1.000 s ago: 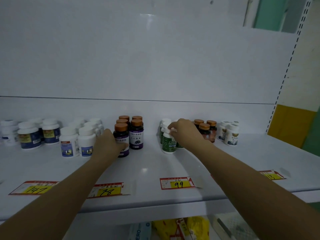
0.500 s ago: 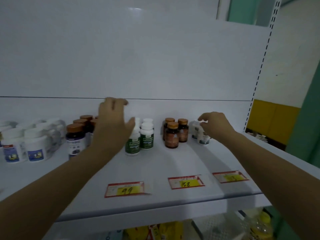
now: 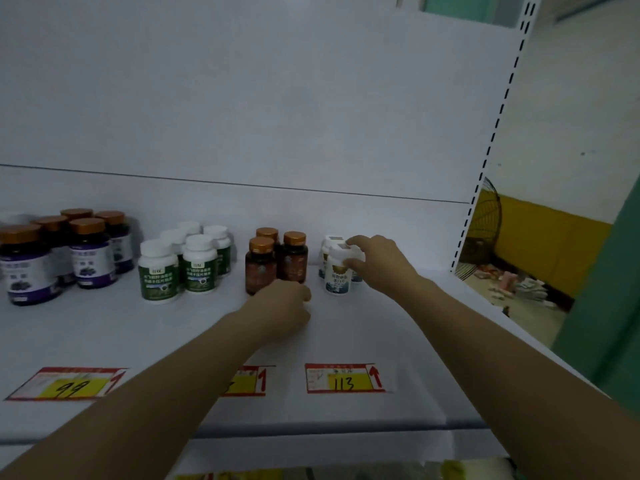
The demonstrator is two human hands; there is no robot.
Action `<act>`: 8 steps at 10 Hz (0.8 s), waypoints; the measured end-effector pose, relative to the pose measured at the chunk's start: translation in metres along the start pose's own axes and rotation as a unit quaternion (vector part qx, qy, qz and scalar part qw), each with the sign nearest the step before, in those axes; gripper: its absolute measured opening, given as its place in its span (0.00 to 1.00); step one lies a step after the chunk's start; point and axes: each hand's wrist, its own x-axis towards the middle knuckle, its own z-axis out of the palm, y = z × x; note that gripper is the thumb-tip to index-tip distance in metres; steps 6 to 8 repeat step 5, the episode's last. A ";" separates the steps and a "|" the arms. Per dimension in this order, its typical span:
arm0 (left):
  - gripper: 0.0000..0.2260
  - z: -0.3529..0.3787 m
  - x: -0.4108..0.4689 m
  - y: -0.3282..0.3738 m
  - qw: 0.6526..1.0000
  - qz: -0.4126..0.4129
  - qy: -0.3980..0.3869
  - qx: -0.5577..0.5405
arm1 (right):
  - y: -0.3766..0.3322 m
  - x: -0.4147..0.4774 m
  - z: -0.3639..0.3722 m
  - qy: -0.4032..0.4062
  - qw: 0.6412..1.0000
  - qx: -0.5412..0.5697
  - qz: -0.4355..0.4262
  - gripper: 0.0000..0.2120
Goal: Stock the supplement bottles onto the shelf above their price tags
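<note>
- Supplement bottles (image 3: 336, 276), white caps and blue labels: a small cluster standing upright toward the right end of the shelf (image 3: 398, 344). It sits back from the front lip, roughly in line above the 113 tag (image 3: 344, 378).
- Right hand (image 3: 379, 263): reaches in from the right, with fingers and thumb curled round the cap of the front bottle of that cluster. The bottle's long axis is vertical and its base appears to be on the shelf.
- Left hand (image 3: 285, 303): knuckles up and fingers curled under, low on the shelf just in front of the brown bottles (image 3: 293, 263). The fingers are hidden, so I cannot tell whether it has hold of anything.
- Nearer hand: the right, which already has the bottle. The left lies just beside the cluster, to its left and front.
- Brown bottles: three with orange caps, immediately left of the white cluster across a narrow gap.
- Green-label bottles (image 3: 199, 268) and purple-label bottles (image 3: 91, 261): two further groups to the left, well apart from the right hand.
- Middle tag (image 3: 251, 381): partly covered by the left forearm, number unreadable. The 99 tag (image 3: 69, 384) lies further left.
- Open room: bare shelf runs forward to the tags and rightward to the shelf end by the slotted post (image 3: 491, 150). The back panel (image 3: 277, 116) stands close behind.
- Judgement: a shift forward or right looks free, while a shift left is tight against the brown bottles. A grip at the cap could tip the bottle if it is dragged.
</note>
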 end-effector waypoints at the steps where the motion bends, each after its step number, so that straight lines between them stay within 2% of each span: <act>1: 0.13 0.002 0.003 0.001 1.000 0.001 0.002 0.022 | -0.002 0.002 0.006 0.010 1.000 0.014 -0.011 0.18; 3: 0.13 0.005 0.005 0.000 1.000 0.000 0.004 0.026 | -0.001 0.001 0.010 0.023 0.997 0.069 -0.007 0.17; 8: 0.13 0.007 0.004 -0.001 1.000 -0.008 0.013 0.019 | 0.003 0.000 0.009 0.029 0.996 0.084 0.000 0.17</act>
